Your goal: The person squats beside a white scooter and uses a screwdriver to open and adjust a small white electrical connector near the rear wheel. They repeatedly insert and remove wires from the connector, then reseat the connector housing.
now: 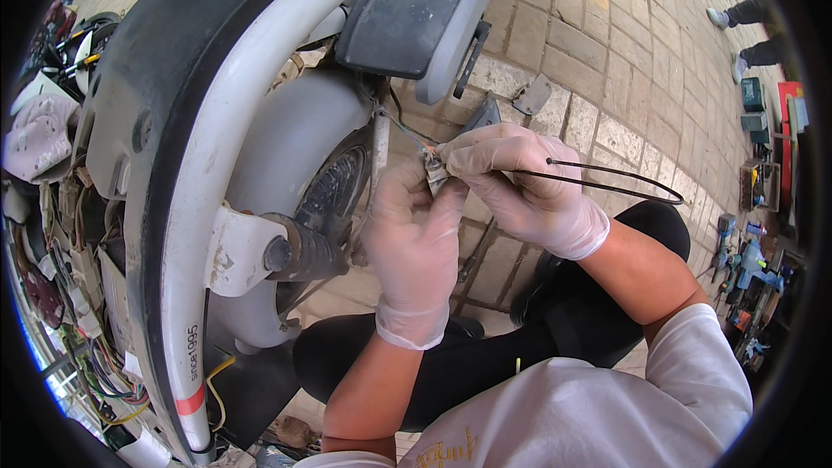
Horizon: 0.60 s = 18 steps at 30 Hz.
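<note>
Both my hands wear thin translucent gloves and meet in front of the scooter's wheel (336, 189). My left hand (411, 238) pinches a small pale wire connector (435, 173) between thumb and fingers. Thin coloured wires (406, 130) run down to it from beneath the black and grey body part above. My right hand (520, 175) is closed, with its fingertips at the wire end of the connector. A thin black cable tie (681, 199), bent into a long loop, also sticks out of the right hand. Its small head shows over the knuckles.
At the left stands the scooter with its white tube (192, 199) and grey fender (286, 126). Exposed wiring (87, 295) fills the far left. A broken grey piece (532, 95) lies on the paving. Power tools (747, 269) and boxes line the right. Someone's legs (752, 30) stand at the upper right.
</note>
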Available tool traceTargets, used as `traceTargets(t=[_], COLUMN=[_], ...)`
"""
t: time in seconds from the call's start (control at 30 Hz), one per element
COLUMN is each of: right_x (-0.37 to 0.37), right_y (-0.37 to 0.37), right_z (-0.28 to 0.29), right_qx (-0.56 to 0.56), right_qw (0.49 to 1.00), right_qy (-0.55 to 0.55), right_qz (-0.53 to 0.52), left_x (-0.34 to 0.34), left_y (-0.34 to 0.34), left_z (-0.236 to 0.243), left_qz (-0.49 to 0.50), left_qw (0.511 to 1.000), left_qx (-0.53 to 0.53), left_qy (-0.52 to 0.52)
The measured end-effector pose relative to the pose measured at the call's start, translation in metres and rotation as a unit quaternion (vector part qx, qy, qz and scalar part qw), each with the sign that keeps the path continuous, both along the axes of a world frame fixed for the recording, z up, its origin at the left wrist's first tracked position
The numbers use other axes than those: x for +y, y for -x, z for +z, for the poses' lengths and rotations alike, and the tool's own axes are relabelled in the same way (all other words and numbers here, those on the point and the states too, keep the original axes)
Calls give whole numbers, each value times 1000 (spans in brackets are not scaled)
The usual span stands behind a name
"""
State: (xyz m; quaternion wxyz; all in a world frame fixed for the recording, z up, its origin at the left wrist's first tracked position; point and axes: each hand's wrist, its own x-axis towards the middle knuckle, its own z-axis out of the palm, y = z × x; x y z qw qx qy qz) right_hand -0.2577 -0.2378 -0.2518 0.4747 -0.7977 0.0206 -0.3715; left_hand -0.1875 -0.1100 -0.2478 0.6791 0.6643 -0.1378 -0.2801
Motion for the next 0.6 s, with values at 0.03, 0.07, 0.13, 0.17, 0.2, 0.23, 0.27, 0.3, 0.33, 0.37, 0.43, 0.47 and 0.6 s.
traceTargets(t=[0.03, 0.07, 0.13, 0.17, 0.2, 0.23, 0.27, 0.3, 0.33, 0.37, 0.43, 0.47, 0.6], right_x=[-1, -1, -1, -1, 0, 1, 3, 5, 6, 8, 10, 11, 11], right_y=[0, 0, 0, -1, -2, -2, -3, -3, -3, -4, -5, -5, -3], right_z=[1, 1, 1, 0, -1, -2, -2, -3, -2, -2, -1, 0, 4], right_qx=[4, 6, 7, 3, -2, -7, -4, -1, -5, 2, 3, 20, 58], right_qw=[1000, 1000, 999, 1000, 1000, 1000, 1000, 999, 999, 999, 997, 994, 982], right_qy=[12, 26, 33, 24, 9, -5, -16, -26, -35, -46, -63, -97, -179], right_qz=[1, -2, -8, -10, -9, -9, -14, -18, -23, -27, -36, -36, -24], left_x=[0, 1, 2, 2, 2, 1, 1, 0, 0, -1, -1, -1, 0], left_y=[0, 0, 0, 0, 0, 0, 0, 0, 0, 0, 0, -1, -4], left_z=[1, 2, 5, 6, 7, 7, 6, 6, 5, 4, 2, 1, 1], left_qz=[-4, -8, -14, -16, -20, -15, -12, -8, -2, 3, 10, 12, 5], left_qw=[1000, 999, 995, 992, 989, 990, 992, 993, 996, 998, 999, 999, 998], left_qx=[19, 38, 84, 110, 131, 125, 113, 101, 80, 59, 34, 30, 46], left_qy=[16, 33, 52, 56, 73, 61, 62, 63, 48, 34, 21, 24, 52])
